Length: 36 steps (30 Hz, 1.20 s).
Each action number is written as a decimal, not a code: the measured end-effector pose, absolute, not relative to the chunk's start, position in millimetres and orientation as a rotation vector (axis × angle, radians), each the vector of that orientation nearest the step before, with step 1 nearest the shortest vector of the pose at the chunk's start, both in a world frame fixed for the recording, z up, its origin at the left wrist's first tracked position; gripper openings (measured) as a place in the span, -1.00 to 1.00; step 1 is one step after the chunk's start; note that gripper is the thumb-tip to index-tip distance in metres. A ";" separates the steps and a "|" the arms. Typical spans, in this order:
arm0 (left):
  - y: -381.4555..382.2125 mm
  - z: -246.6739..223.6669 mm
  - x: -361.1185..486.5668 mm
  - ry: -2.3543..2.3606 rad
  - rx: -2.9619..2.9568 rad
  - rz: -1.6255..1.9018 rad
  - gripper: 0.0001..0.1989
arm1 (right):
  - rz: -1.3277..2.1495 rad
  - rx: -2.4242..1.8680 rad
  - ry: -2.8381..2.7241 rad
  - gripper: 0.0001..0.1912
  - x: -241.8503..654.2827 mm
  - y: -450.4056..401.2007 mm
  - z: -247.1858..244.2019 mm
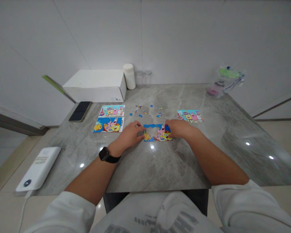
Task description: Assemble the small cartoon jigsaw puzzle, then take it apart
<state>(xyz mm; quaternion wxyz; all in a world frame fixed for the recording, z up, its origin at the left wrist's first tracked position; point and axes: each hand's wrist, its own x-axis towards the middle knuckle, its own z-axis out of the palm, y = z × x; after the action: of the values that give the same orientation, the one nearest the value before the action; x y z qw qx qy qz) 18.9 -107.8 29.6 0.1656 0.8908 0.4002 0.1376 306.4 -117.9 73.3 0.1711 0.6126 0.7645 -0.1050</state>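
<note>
A partly assembled blue jigsaw puzzle (163,133) lies on the table in front of me, with a gap in its middle where grey tabletop shows. My left hand (133,133) touches its left edge, thumb and fingers apart. At the right edge rests my right hand (176,128), its fingers curled down on the corner; whether it pinches a piece is too small to tell. Several loose pieces (140,115) are scattered just behind the puzzle. Two picture cards, one pink and turquoise (112,111), one blue (109,125), lie left. A finished-looking turquoise puzzle (190,116) lies right.
On the grey table (155,174) stand a white box (94,84), a white bottle (129,77) and two clear cups (143,78) at the back. A phone (80,111) and a white device with a cable (38,168) lie left; a plastic bag (224,82) is back right.
</note>
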 end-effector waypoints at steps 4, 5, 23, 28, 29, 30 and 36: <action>-108.8 32.2 19.9 1.134 2.537 0.363 -0.71 | -0.302 1.735 2.191 -0.47 308.1 -115.8 71.8; -108.7 31.9 19.8 1.127 2.537 0.362 -0.71 | -0.305 1.736 2.200 -0.50 308.8 -114.8 71.1; -101.3 26.8 24.1 1.072 2.481 0.577 -0.64 | -0.202 2.161 2.360 -0.68 316.6 -71.8 50.3; -99.2 23.1 25.3 1.067 2.473 0.670 -0.64 | -0.220 2.082 2.451 -0.63 313.6 -46.0 40.4; -98.6 22.1 25.5 1.065 2.467 0.683 -0.64 | -0.228 2.077 2.466 -0.61 312.1 -42.4 38.0; -98.0 21.1 25.6 1.063 2.460 0.696 -0.64 | -0.240 2.072 2.474 -0.61 310.8 -39.7 35.5; -96.6 16.5 27.5 1.056 2.449 0.743 -0.65 | -0.288 2.059 2.456 -0.67 318.3 -38.8 27.8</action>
<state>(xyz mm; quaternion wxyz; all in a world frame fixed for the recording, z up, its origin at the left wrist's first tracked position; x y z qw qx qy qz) 27.5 -96.6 16.5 0.1852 0.8693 0.3749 0.2636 318.3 -38.8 27.8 -0.0381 0.6395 0.7626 -0.0893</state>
